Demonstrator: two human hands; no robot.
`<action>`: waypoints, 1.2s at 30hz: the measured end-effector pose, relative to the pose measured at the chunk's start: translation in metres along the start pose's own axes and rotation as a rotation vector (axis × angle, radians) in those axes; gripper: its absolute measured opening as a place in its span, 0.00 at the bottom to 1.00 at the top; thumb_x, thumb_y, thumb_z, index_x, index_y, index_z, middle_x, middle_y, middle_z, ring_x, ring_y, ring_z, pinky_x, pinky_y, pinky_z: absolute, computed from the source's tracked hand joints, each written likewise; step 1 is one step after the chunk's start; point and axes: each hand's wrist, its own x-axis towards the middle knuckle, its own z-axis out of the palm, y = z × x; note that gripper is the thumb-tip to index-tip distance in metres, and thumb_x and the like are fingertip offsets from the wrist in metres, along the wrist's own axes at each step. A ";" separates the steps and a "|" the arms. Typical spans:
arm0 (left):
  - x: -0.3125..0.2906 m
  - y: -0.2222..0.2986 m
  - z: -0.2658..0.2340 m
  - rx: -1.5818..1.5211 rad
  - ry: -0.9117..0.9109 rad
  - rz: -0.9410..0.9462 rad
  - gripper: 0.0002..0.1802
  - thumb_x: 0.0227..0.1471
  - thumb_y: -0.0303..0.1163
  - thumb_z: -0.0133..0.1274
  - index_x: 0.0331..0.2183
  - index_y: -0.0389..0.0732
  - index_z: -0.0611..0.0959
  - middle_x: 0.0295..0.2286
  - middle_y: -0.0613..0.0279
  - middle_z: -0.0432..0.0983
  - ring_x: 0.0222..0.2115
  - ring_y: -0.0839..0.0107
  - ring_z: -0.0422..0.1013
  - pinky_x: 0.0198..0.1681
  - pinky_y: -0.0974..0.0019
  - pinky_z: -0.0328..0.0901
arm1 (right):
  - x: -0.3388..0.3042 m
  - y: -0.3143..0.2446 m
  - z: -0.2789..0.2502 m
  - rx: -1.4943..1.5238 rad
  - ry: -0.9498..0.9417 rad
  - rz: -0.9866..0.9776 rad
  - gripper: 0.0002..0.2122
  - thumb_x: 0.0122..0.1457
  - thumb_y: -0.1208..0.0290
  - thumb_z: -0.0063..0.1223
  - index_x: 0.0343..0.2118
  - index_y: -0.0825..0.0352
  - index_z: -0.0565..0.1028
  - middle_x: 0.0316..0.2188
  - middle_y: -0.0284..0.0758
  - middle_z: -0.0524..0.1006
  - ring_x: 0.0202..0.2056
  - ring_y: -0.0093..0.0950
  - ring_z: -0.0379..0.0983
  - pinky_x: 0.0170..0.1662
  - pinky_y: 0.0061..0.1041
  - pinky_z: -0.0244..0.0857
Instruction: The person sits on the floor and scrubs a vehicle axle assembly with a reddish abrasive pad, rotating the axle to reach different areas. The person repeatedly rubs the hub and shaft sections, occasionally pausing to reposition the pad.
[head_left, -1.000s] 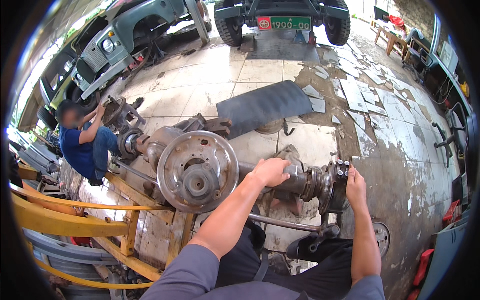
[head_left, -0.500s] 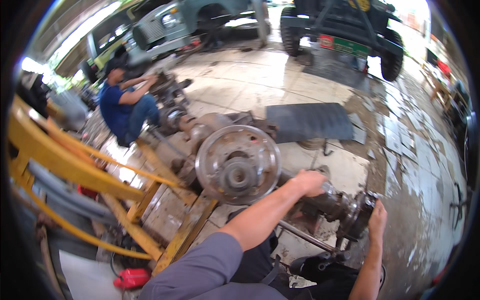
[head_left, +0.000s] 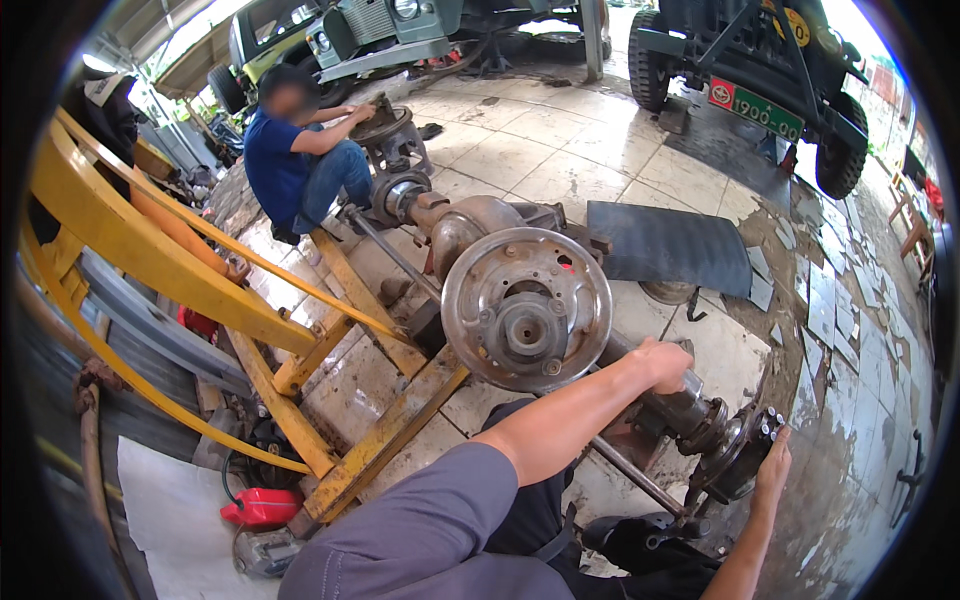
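A greasy axle [head_left: 682, 410] runs across the floor in front of me, with a thick housing [head_left: 470, 232] at its middle. My left hand [head_left: 666, 366] is closed at the upper side of its tube on the right; most of the fingertips are hidden. At the axle's right end is a dark wheel hub [head_left: 735, 460] with bright studs, and my right hand [head_left: 773, 462] grips its outer edge. Left of my left forearm, a large round brake backing plate [head_left: 462, 300] with a central hub part stands upright before the axle housing. A thin steel rod [head_left: 640, 475] passes below the tube.
A yellow hoist frame [head_left: 170, 245] fills the left side. Beyond the axle a co-worker in blue [head_left: 290, 150] squats, hands on a metal part. A black mat [head_left: 670, 248] lies on the tiles. Vehicles [head_left: 740, 80] stand behind; a red bottle [head_left: 262, 507] lies lower left.
My view has swung, so the scene sits further right and lower in the picture. Both my hands stay on the axle and hub.
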 end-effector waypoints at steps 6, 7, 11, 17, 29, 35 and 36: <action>0.002 -0.001 0.002 0.009 -0.009 -0.021 0.26 0.52 0.44 0.57 0.52 0.47 0.78 0.47 0.55 0.77 0.52 0.55 0.71 0.55 0.44 0.60 | 0.008 0.012 0.002 -0.062 0.060 0.023 0.35 0.69 0.41 0.30 0.59 0.74 0.68 0.51 0.38 0.74 0.51 0.26 0.67 0.58 0.26 0.56; 0.001 -0.002 0.004 0.000 -0.004 -0.024 0.26 0.52 0.44 0.57 0.52 0.48 0.78 0.47 0.55 0.77 0.52 0.55 0.71 0.55 0.44 0.60 | 0.008 0.010 0.003 -0.151 0.045 0.062 0.36 0.69 0.40 0.30 0.59 0.74 0.68 0.51 0.39 0.74 0.51 0.27 0.67 0.58 0.27 0.56; 0.001 0.001 0.010 0.026 -0.019 -0.012 0.25 0.51 0.43 0.58 0.51 0.47 0.79 0.47 0.55 0.78 0.52 0.56 0.71 0.55 0.46 0.61 | 0.002 0.029 0.000 0.065 0.033 -0.035 0.38 0.68 0.38 0.29 0.59 0.75 0.68 0.52 0.40 0.74 0.52 0.28 0.67 0.59 0.29 0.55; 0.006 0.001 0.006 0.102 -0.035 0.044 0.27 0.53 0.48 0.56 0.52 0.48 0.78 0.48 0.53 0.77 0.53 0.55 0.70 0.53 0.45 0.64 | -0.010 -0.010 0.004 0.085 -0.044 -0.013 0.34 0.71 0.44 0.29 0.57 0.75 0.71 0.50 0.39 0.76 0.53 0.26 0.67 0.60 0.26 0.55; -0.004 0.001 -0.002 0.014 0.010 0.070 0.29 0.56 0.46 0.53 0.57 0.45 0.74 0.51 0.50 0.74 0.54 0.52 0.69 0.56 0.51 0.62 | -0.001 0.017 0.007 -0.155 0.204 -0.019 0.35 0.68 0.40 0.30 0.44 0.76 0.77 0.39 0.55 0.79 0.46 0.47 0.75 0.52 0.33 0.64; -0.008 0.005 -0.001 0.026 -0.026 0.048 0.30 0.56 0.45 0.54 0.57 0.44 0.73 0.52 0.49 0.73 0.54 0.53 0.69 0.57 0.53 0.62 | -0.010 0.007 0.008 -0.136 0.122 0.059 0.36 0.67 0.39 0.30 0.44 0.75 0.76 0.39 0.59 0.78 0.47 0.52 0.75 0.50 0.38 0.66; -0.008 0.004 0.002 0.029 -0.016 0.047 0.30 0.56 0.45 0.54 0.57 0.44 0.73 0.52 0.48 0.73 0.54 0.54 0.68 0.57 0.54 0.62 | -0.009 0.005 0.010 -0.149 0.131 0.066 0.36 0.67 0.39 0.30 0.44 0.75 0.77 0.39 0.59 0.78 0.46 0.52 0.75 0.50 0.39 0.66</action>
